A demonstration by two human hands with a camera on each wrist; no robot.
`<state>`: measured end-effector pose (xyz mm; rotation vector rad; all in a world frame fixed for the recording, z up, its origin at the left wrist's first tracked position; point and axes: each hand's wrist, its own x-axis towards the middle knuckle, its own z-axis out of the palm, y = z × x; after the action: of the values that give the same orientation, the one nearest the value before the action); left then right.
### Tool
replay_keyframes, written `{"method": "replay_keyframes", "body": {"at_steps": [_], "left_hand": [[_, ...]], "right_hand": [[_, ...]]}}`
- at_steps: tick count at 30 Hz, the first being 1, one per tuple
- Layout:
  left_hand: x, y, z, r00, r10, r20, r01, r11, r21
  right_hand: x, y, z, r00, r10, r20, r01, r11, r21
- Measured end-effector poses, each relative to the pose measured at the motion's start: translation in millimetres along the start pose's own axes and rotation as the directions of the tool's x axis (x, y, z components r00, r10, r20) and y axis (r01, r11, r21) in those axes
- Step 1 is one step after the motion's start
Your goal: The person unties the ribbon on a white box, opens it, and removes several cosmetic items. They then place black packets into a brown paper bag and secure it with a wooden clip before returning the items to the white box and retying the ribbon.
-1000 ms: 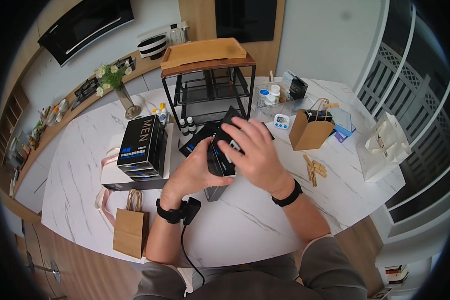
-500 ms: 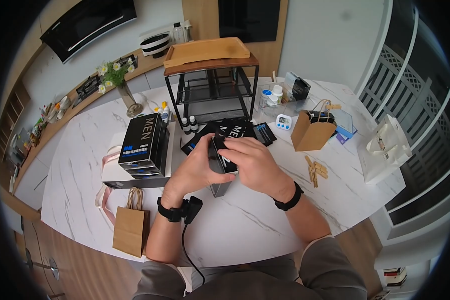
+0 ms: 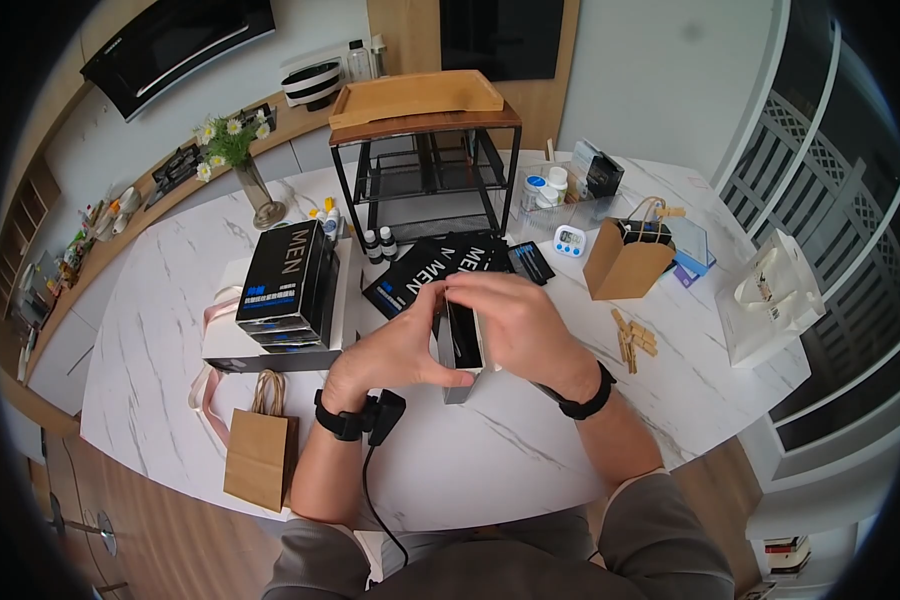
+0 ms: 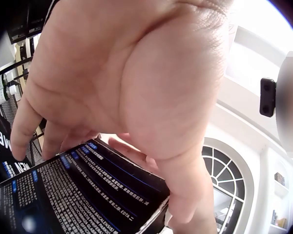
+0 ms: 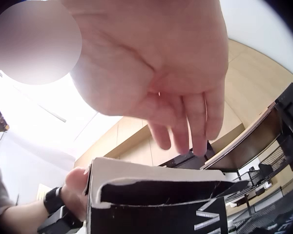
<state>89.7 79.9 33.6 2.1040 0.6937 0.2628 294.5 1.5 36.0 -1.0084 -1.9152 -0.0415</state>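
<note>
- The left hand (image 3: 400, 345) gripped a narrow black card box with white torn edges (image 3: 457, 393), thumb at its near end and fingers at the far end.
- The right hand (image 3: 530, 325) arched over the box's right side, fingers extended and close together; whether its fingertips pinched anything, I could not tell.
- The box stood between both palms, its opening upward. It looked light and fairly stiff, though its thin walls would probably buckle under a squeeze; the 2 ends or lower sides seemed the safest hold, away from the ragged rim.
- Just beyond lay flat black packets lettered MEN (image 3: 410, 280), likely flexible and slippery.
- Farther out were 2 small black bottles with white caps (image 3: 380, 245), a stack of black boxes (image 3: 275, 275) and a white digital timer (image 3: 569, 241).
</note>
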Motion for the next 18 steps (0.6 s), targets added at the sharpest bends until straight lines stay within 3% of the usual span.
{"method": "replay_keyframes", "body": {"at_steps": [2, 3, 5, 9, 16, 18], "left_hand": [[3.2, -11.9, 4.9, 0.984, 0.169, -0.055, -0.168, 0.986, 0.021], [3.6, -14.9, 5.9, 0.984, 0.169, -0.056, -0.168, 0.986, 0.02], [4.3, -15.1, 6.9, 0.981, 0.172, -0.085, -0.168, 0.984, 0.058], [2.1, -9.8, 3.5, 0.991, 0.122, -0.061, -0.12, 0.992, 0.038], [2.9, -9.0, 3.6, 0.986, 0.154, -0.065, -0.152, 0.988, 0.043], [1.0, -5.2, 3.1, 0.985, 0.158, -0.073, -0.155, 0.987, 0.044]], "right_hand": [[-2.8, 1.6, -3.3, 0.999, 0.046, -0.023, -0.046, 0.999, 0.001], [-3.7, 1.1, -5.1, 0.999, 0.046, -0.022, -0.046, 0.999, 0.001], [-5.2, -1.1, -8.6, 0.977, 0.03, 0.212, -0.023, 0.999, -0.036], [-8.3, 3.2, -4.1, 0.961, -0.006, 0.275, 0.038, 0.993, -0.114], [-6.7, -2.6, -9.0, 0.986, -0.001, 0.169, 0.021, 0.993, -0.119], [-11.3, -1.4, -8.7, 0.925, 0.039, 0.377, -0.006, 0.996, -0.089]]}}
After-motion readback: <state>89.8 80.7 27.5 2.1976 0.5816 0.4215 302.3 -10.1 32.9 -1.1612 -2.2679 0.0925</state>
